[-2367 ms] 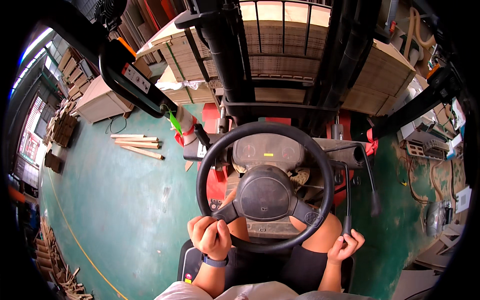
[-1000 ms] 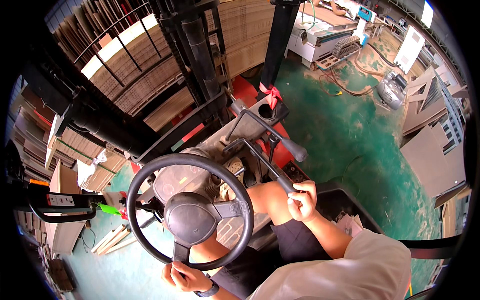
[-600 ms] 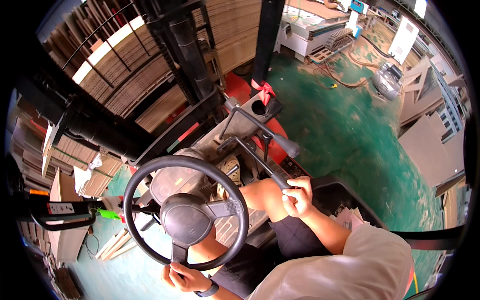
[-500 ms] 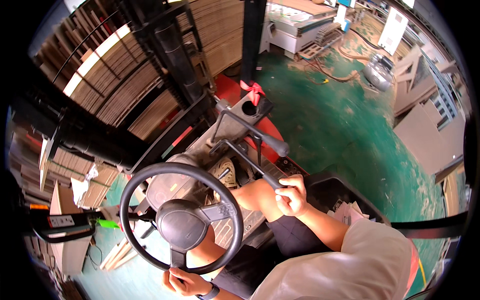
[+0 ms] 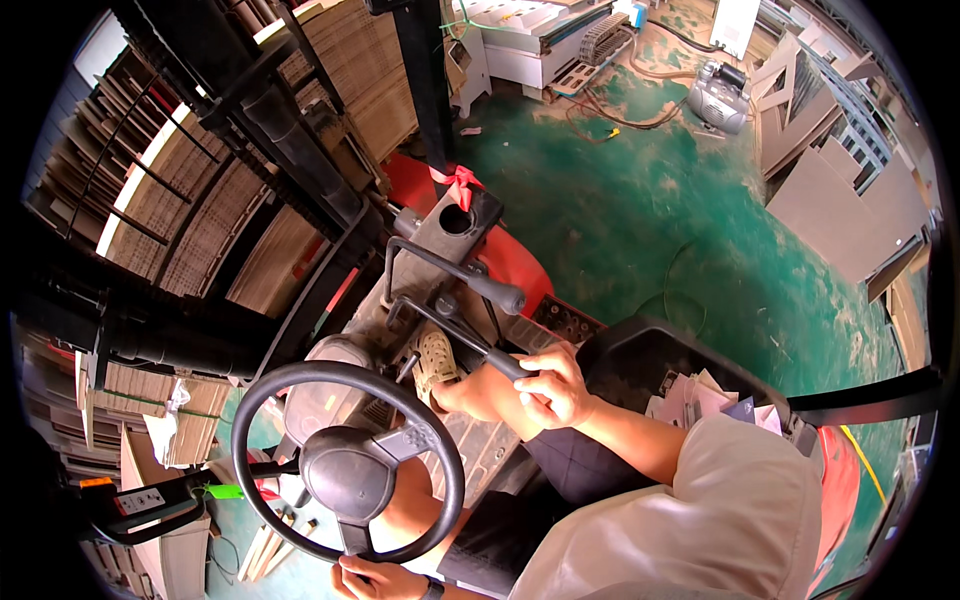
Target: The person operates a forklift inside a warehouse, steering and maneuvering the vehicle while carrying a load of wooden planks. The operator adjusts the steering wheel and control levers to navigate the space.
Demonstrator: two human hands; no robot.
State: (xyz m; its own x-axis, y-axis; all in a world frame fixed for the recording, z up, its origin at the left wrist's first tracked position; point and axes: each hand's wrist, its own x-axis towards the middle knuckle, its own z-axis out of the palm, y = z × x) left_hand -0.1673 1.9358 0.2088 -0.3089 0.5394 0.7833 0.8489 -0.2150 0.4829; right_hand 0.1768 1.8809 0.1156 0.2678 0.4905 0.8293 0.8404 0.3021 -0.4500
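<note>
My left hand (image 5: 380, 580) is closed round the lower rim of a black steering wheel (image 5: 243, 450), near its bottom spoke. A dark watch band shows at that wrist. To the right, my right hand (image 5: 556, 388) is wrapped over the grip end of a long black bent lever (image 5: 470, 338). A second lever (image 5: 495, 292) with a thick grey-black grip rises just beyond it, untouched. Both come off a worn grey dash (image 5: 425, 245) with a round hole at its far end. Below the levers, a shoe (image 5: 436, 362) rests on the floor plate by the pedals.
The black forklift mast (image 5: 300, 140) stands ahead on the left, with stacked boards (image 5: 215, 190) behind it. A red ribbon (image 5: 458, 186) is tied to an upright post (image 5: 422, 90). On the green floor (image 5: 600, 230) sit a grey motor (image 5: 718, 98) and leaning panels (image 5: 840, 210). Papers (image 5: 690, 400) lie beside me.
The whole view has swung a little, so the dash, levers and floor things sit farther left. Both hands keep their holds on the wheel and the lever.
</note>
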